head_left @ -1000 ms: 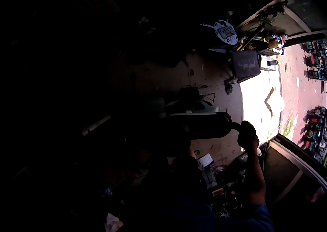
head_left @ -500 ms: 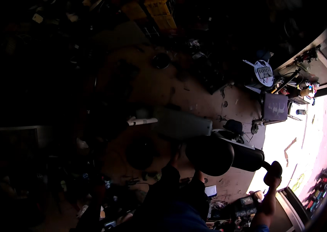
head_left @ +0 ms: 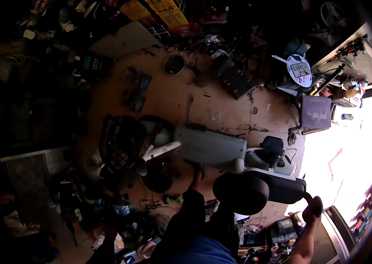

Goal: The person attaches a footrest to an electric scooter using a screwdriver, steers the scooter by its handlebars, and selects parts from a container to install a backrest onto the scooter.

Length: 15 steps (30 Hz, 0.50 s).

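Observation:
A grey-and-white electric scooter lies across the middle, its flat grey footboard [head_left: 210, 147] in the centre. Its white steering stem [head_left: 164, 151] and black wire basket [head_left: 120, 141] are to the left. On the right are a rounded black seat [head_left: 238, 193] and a longer black rear seat [head_left: 285, 190]. My right hand [head_left: 311, 218] is closed around the small black backrest pad [head_left: 315, 206] behind the rear seat. My left arm fades into deep shadow at the lower left, and its hand and fingers cannot be made out.
A purple box [head_left: 315, 112] and a round stool [head_left: 299, 72] with a number plate on it stand at the right. Black battery-like blocks [head_left: 234, 79] and yellow cartons [head_left: 168, 13] are at the back. Clutter fills the lower left. Bright daylight enters through the right doorway [head_left: 348, 154].
The picture has brightened, bringing out the basket and floor clutter. The seats and my right hand appear lower in view, while the background has shifted up. My right hand still grips the backrest pad.

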Tool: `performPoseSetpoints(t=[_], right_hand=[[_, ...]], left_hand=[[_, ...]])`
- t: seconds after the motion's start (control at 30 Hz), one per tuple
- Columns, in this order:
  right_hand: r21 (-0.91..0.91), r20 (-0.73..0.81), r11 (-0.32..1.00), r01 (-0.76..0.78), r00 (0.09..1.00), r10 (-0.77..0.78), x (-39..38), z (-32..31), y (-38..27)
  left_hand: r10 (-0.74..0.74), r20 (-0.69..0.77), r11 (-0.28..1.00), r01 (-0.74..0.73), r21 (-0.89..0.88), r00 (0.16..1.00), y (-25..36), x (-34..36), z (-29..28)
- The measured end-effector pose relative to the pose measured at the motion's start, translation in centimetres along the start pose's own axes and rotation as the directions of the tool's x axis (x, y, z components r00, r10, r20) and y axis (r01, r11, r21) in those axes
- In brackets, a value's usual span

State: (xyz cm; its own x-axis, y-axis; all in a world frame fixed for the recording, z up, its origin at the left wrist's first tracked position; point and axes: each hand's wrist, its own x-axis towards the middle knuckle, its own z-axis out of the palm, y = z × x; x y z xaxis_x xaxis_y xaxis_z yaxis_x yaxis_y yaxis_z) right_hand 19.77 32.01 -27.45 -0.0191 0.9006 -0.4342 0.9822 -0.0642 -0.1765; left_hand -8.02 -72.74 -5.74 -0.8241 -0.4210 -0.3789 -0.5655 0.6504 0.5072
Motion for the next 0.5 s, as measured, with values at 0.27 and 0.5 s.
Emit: performPoseSetpoints(t=[0.27, 0.5], right_hand=[[0.146, -0.060, 0.981, 0.126, 0.991, -0.118, 2.0, -2.7, 1.7], [0.024, 0.042, 0.994, 0.102, 0.994, -0.103, 0.3, -1.9, -3.9]], left_hand=[[0.057, -0.082, 0.823, 0.000, 0.568, 0.995, 3.4, 1.2, 0.5], [0.243, -0.227, 0.812, -0.070, 0.580, 0.943, 9.4, 4.4, -1.9]])
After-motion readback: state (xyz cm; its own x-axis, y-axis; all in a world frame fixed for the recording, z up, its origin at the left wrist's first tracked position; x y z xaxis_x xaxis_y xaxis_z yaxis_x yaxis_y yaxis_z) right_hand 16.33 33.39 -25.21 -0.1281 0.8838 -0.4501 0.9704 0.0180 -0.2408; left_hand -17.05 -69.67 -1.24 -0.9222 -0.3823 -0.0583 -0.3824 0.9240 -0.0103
